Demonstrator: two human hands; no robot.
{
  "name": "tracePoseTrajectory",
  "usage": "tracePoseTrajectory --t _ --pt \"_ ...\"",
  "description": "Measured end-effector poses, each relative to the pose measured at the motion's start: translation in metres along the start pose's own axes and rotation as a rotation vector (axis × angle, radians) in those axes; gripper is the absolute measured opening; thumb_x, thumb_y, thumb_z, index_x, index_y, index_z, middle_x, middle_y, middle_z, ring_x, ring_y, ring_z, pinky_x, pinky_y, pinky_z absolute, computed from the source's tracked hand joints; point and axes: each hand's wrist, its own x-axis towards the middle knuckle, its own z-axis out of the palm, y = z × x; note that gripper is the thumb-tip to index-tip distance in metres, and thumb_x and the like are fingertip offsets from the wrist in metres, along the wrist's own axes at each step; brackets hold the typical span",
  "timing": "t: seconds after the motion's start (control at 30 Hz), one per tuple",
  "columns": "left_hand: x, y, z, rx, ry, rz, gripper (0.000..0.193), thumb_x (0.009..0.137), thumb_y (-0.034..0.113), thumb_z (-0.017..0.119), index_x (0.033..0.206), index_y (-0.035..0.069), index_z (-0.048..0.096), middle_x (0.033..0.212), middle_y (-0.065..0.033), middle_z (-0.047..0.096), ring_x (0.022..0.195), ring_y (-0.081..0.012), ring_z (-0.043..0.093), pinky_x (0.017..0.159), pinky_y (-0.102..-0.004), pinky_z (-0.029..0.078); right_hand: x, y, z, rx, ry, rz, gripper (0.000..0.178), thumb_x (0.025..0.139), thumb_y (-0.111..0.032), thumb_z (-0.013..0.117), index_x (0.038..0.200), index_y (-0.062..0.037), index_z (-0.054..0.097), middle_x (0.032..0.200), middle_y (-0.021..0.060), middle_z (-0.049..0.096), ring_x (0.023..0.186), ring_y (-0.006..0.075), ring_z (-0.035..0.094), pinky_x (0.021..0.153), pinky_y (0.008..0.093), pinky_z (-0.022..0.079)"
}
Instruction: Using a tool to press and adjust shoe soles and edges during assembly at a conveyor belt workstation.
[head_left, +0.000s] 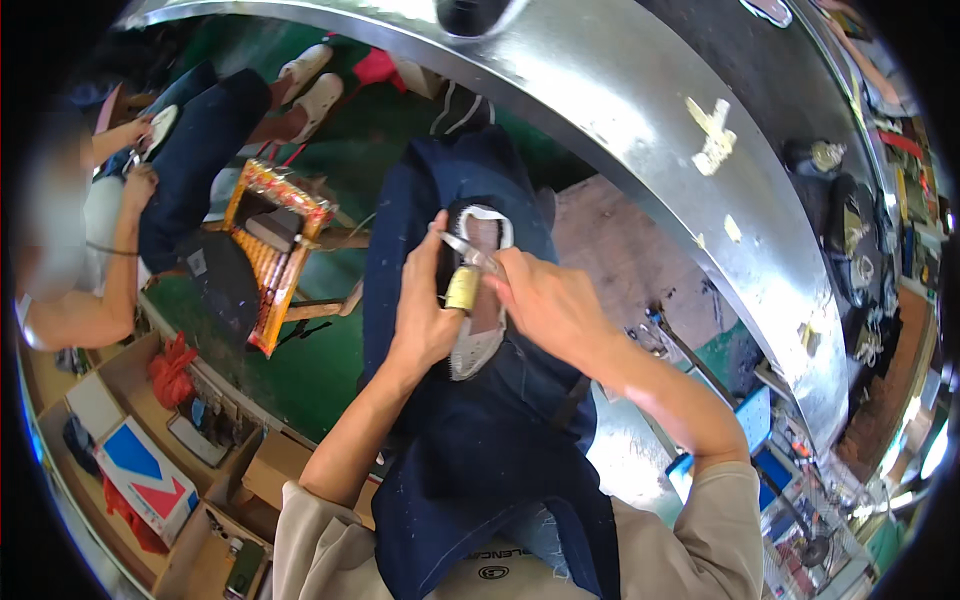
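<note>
A shoe [478, 358] lies lengthwise on the dark blue apron [450, 440] over my lap, its white-edged opening away from me and its pale grey end toward me. My left hand [422, 310] is closed at the shoe's left side, forefinger stretched along the edge. Something yellow, like a wrap or a cap, covers the end of that thumb. Over the opening, my right hand [550, 300] pinches a thin, shiny metal tool [468, 250] that points toward my left forefinger. The tool's exact kind is hard to make out, and my fingers hide part of the shoe.
A curved metal bench [620, 110] sweeps across the far and right sides. To the left stand a bamboo stool [275, 255] and a seated person handling a pale shoe [160, 130]. Wooden compartments [215, 470] with a red bag [172, 370] are at lower left.
</note>
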Motion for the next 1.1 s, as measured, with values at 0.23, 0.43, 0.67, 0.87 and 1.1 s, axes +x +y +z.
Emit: tracePoseTrajectory --t 0.23,0.43,0.67,0.87,1.1 --pt "0.0 -0.001 -0.003 -0.099 -0.146 -0.133 0.088 0.096 0.022 0.073 0.165 0.005 0.02 0.161 -0.0246 0.037 0.151 -0.0343 0.035 0.124 -0.0416 0.028 0.009 0.006 -0.001 -0.076 -0.056 -0.015 0.027 0.104 -0.029 0.059 0.096 -0.0041 0.055 0.075 0.0152 0.07 0.068 0.0344 0.071 0.055 0.0449 0.054" --pt "0.004 -0.024 0.0 -0.699 -0.047 -0.307 0.09 0.096 0.014 0.073 0.167 0.022 0.018 0.151 -0.0181 0.049 0.135 -0.0269 0.053 0.112 -0.0407 0.045 0.013 0.009 -0.017 0.066 0.004 0.135 0.024 0.104 -0.027 0.061 0.097 -0.0048 0.057 0.07 0.012 0.069 0.066 0.0344 0.071 0.056 0.0454 0.053" --pt "-0.007 0.011 -0.08 -0.091 -0.667 0.007 0.076 0.084 0.024 0.084 0.152 0.011 0.053 0.16 -0.0189 0.044 0.149 -0.0324 0.042 0.121 -0.0401 0.035 0.011 0.019 -0.03 0.423 -0.037 0.11 0.049 0.085 -0.047 0.081 0.11 -0.0074 0.065 0.105 0.0124 0.071 0.097 0.0309 0.072 0.079 0.0428 0.055" --pt "-0.113 -0.03 -0.121 0.07 -0.365 -0.072 0.075 0.079 0.027 0.091 0.144 0.007 0.057 0.144 -0.0186 0.058 0.131 -0.0337 0.059 0.11 -0.0427 0.047 -0.007 0.017 0.004 0.359 -0.25 0.008 0.057 0.085 -0.052 0.078 0.118 -0.0074 0.063 0.109 0.0115 0.07 0.101 0.0358 0.069 0.083 0.0444 0.055" --pt "-0.044 0.02 -0.083 -0.516 0.489 -0.287 0.056 0.09 0.018 0.076 0.139 0.003 0.053 0.118 -0.007 0.064 0.111 -0.0201 0.066 0.098 -0.0331 0.054 -0.013 0.024 0.026 0.705 -0.088 0.325 0.042 0.096 -0.032 0.075 0.121 -0.0011 0.061 0.11 0.0116 0.072 0.105 0.0249 0.072 0.083 0.034 0.055"
